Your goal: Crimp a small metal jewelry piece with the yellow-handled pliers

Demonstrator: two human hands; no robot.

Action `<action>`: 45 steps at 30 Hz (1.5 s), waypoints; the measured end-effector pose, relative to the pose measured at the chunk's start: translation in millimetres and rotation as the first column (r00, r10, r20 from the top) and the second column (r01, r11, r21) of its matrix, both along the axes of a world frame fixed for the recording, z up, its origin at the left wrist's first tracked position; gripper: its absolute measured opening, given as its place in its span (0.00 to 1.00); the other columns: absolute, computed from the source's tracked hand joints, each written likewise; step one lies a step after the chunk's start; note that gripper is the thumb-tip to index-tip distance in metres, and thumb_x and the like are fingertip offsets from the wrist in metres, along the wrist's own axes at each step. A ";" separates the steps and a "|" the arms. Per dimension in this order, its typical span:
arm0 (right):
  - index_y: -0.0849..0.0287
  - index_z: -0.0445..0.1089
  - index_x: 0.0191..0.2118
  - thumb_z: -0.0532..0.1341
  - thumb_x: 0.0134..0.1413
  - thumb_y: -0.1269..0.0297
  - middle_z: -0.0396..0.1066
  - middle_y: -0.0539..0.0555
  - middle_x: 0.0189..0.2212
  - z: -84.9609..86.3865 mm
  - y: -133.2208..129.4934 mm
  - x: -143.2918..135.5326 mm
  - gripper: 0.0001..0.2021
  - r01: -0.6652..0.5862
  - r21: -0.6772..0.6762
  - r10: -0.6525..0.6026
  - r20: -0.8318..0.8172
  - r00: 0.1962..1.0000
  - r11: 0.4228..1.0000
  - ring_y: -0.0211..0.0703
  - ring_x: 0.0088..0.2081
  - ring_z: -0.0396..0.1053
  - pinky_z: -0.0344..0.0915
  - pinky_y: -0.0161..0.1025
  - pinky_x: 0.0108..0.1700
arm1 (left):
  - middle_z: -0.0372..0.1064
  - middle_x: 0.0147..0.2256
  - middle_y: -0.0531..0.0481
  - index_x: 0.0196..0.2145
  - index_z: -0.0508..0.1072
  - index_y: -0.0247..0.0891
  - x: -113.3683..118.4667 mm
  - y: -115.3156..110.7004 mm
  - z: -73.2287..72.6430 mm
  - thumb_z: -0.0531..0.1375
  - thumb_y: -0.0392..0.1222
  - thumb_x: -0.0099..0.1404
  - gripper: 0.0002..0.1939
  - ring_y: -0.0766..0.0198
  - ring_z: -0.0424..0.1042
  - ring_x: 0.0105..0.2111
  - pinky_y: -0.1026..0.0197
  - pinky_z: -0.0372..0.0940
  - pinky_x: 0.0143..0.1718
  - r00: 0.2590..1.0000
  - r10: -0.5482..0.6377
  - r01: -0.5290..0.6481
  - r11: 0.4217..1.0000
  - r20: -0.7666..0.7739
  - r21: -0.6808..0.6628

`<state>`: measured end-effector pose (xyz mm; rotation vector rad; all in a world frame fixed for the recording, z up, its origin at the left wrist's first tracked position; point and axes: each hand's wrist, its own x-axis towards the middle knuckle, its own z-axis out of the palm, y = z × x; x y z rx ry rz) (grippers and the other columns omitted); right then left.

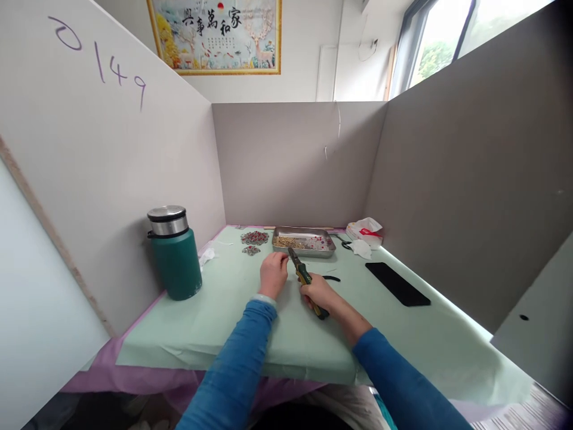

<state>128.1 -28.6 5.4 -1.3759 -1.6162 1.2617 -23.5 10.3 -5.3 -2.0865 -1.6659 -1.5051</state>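
Note:
My right hand (pixel 319 291) is wrapped round the dark green and yellow handles of pliers (pixel 301 272), whose jaws point up and to the left. Just left of the jaws, my left hand (pixel 273 275) is closed with its fingertips pinched together; whatever they hold is too small to name. Beyond both hands stands a metal tray (pixel 329 253) holding gold-coloured and red and clear small pieces. Two piles of red and silver pieces, a larger one (pixel 255 238) and a smaller one (pixel 251 251), lie left of the tray.
A green flask (pixel 176 263) stands at the left. A black flat object (pixel 397 284) lies at the right. Near the back right are a white and red packet (pixel 365 232), crumpled tissue (pixel 360 249) and black-handled scissors (pixel 345 244). Partition walls enclose the table (pixel 215 325).

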 end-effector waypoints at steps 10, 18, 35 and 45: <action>0.58 0.59 0.28 0.54 0.33 0.76 0.58 0.43 0.11 -2.0 2.5 2.9 0.10 -0.064 0.047 0.064 0.000 0.998 0.997 0.32 0.12 0.56 0.52 0.30 0.16 | 0.74 0.35 0.45 0.39 0.75 0.37 0.3 2.4 0.6 0.53 0.38 0.63 0.11 0.61 0.70 0.36 0.62 0.60 0.39 0.999 0.024 -0.028 0.997 -0.049 -0.076; 0.59 0.60 0.31 0.54 0.34 0.74 0.58 0.43 0.12 -4.3 2.6 5.0 0.11 -0.090 0.071 0.093 -0.037 0.995 0.993 0.32 0.12 0.56 0.52 0.30 0.16 | 0.75 0.33 0.47 0.36 0.75 0.39 1.6 2.4 0.6 0.54 0.39 0.63 0.10 0.61 0.71 0.32 0.62 0.60 0.35 0.999 0.018 -0.025 0.983 -0.037 -0.179; 0.58 0.58 0.27 0.54 0.36 0.73 0.58 0.44 0.12 -9.5 5.9 6.5 0.07 -0.110 0.103 0.109 0.013 0.994 0.989 0.32 0.14 0.57 0.52 0.30 0.17 | 0.73 0.38 0.44 0.46 0.71 0.37 2.8 0.2 1.2 0.52 0.37 0.64 0.14 0.60 0.70 0.38 0.61 0.60 0.40 0.992 0.049 -0.057 0.997 -0.116 -0.061; 0.58 0.58 0.27 0.55 0.37 0.73 0.58 0.44 0.12 -8.5 3.9 6.9 0.07 -0.112 0.117 0.110 0.027 0.994 0.987 0.32 0.14 0.57 0.52 0.29 0.18 | 0.74 0.33 0.43 0.34 0.74 0.40 4.9 -2.8 2.9 0.49 0.44 0.65 0.15 0.60 0.71 0.33 0.62 0.57 0.33 0.964 0.033 -0.116 0.944 -0.264 -0.308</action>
